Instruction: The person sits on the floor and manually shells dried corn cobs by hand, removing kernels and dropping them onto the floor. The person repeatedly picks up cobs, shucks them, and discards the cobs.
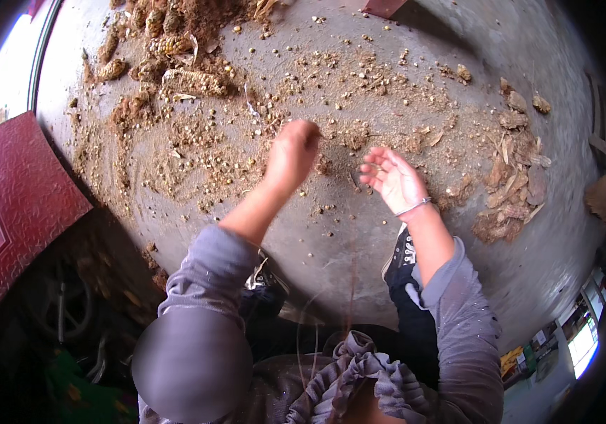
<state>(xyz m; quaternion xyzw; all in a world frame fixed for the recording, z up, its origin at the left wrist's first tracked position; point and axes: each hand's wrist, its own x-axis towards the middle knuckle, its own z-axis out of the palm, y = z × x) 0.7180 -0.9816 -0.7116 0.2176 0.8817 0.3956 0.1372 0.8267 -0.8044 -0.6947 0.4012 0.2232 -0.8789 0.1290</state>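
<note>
My left hand [293, 152] hovers over the littered concrete floor with its fingers curled closed. What they hold, if anything, is hidden. To its right, my right hand [396, 182] is open, palm partly turned up and fingers loosely bent, with nothing seen in it; a thin bracelet [413, 207] rings the wrist. Yellowish corn kernels [207, 131] and brown chaff [349, 134] are strewn beneath and beyond both hands. A small clump of chaff [321, 168] lies between them.
Corn cobs [197, 81] and brown debris form a heap at the far left. Dry husks [511, 177] lie in a pile at the right. A red embossed door panel [24, 205] stands at the left, with a dark wheel [62, 304] below. My shoes [398, 251] are near my knees.
</note>
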